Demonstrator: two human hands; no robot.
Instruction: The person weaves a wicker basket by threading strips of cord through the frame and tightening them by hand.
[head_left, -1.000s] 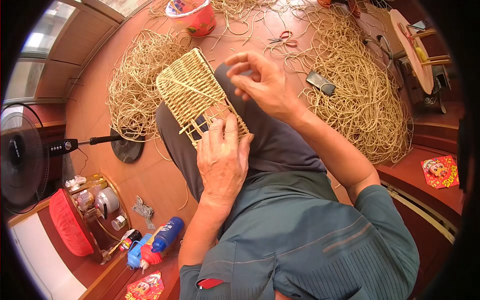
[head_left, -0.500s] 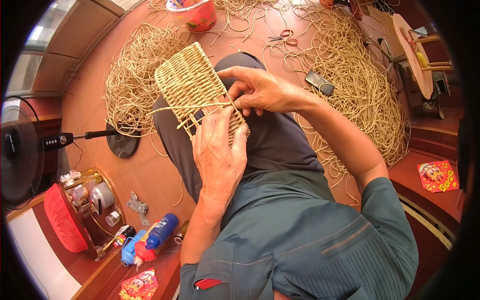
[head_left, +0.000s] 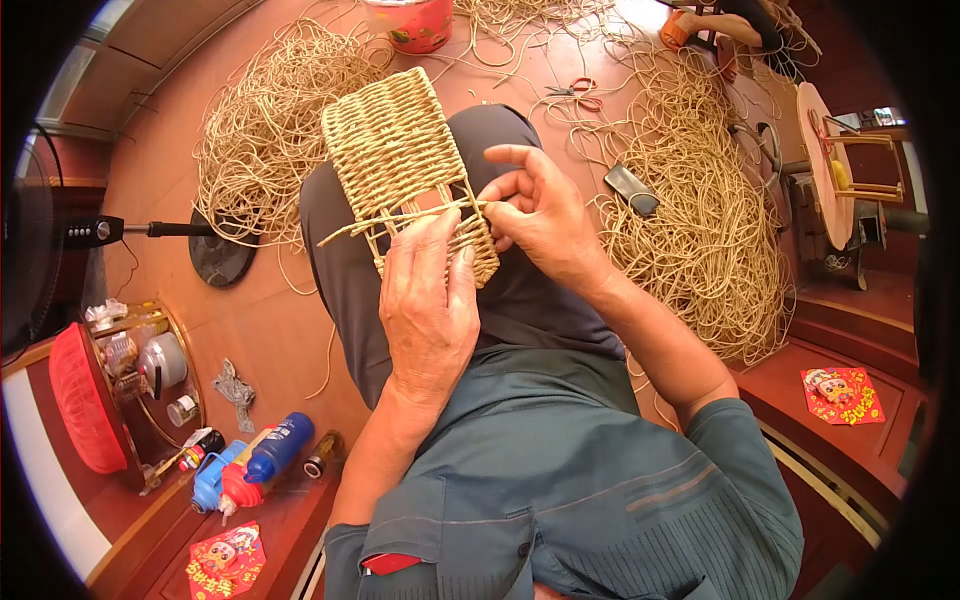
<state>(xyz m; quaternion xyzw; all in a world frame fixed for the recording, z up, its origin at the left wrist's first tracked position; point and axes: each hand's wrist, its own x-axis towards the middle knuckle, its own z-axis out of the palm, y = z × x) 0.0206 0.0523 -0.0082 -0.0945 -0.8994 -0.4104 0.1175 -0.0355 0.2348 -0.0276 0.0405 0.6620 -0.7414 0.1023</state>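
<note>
A woven straw-coloured cord panel point(head_left: 395, 130) rests tilted on my thighs, tightly woven at its upper part. Across its lower part runs a gap with bare bars, and a loose cord point(head_left: 350, 232) lies across that gap. My left hand point(head_left: 430, 300) is closed on the panel's lower end, its fingers over the weave beside the cord. At the panel's right edge, my right hand point(head_left: 545, 215) pinches the cord between thumb and a finger, the index finger raised and curved. Part of the lower weave is hidden under my left fingers.
Heaps of loose cord point(head_left: 700, 250) lie on the floor at right and left. A dark phone point(head_left: 632, 190) rests on the right heap, near red-handled scissors point(head_left: 575, 93). A fan base point(head_left: 222, 250), bottles point(head_left: 280, 447) and a red bucket point(head_left: 415, 25) stand around. Another person's arm point(head_left: 728, 28) shows at top right.
My right hand has drawn back slightly from the panel's edge, now pinching the cord with its index finger lifted. The loose cord has shifted. The whole view has moved a little.
</note>
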